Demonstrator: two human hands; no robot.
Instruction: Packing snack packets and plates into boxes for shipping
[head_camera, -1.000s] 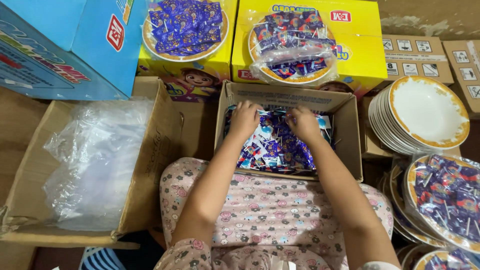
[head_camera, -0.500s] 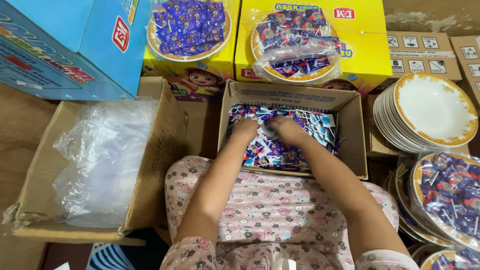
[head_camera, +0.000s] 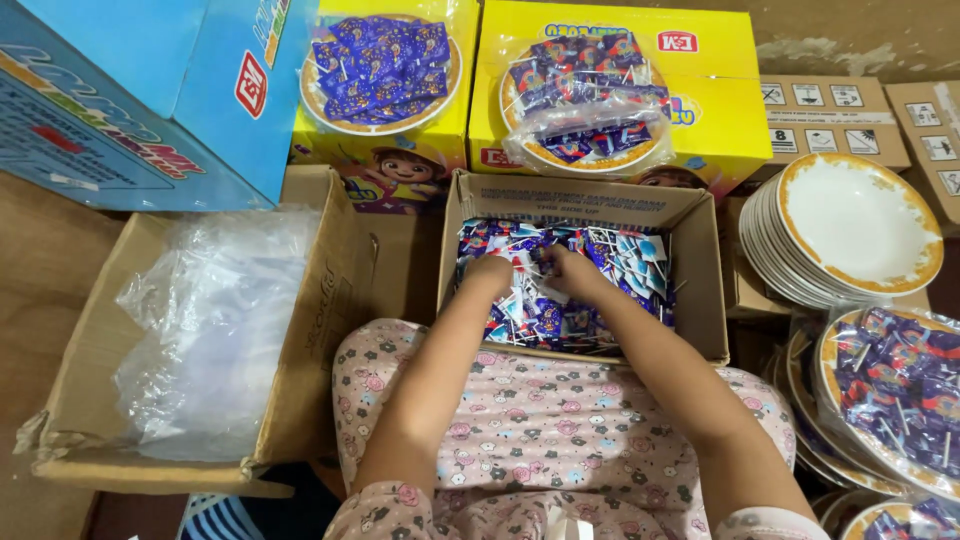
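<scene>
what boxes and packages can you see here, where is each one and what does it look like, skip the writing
Blue carton: top left, tilted, red logo patch.
Yellow cartons: top centre, cartoon figure, plates of sweets on top.
Open brown box: centre, blue-wrapped lollipops; left hand and right hand inside.
Brown box: left, clear bags.
Brown cartons: top right, symbol labels.

A brown floor (head_camera: 40, 300) carries everything here, and the open cardboard box of wrapped lollipops (head_camera: 700, 290) serves as landmark. Left of it, touching, stands a larger open carton (head_camera: 320, 330) stuffed with clear plastic bags (head_camera: 215, 330). Behind it sit two yellow boxes (head_camera: 720, 110), each bearing a filled plate. Behind and far left rests a blue box (head_camera: 130, 90). To its right stands a stack of white gold-rimmed plates (head_camera: 860, 225), with small brown cartons (head_camera: 830, 110) behind that.
</scene>
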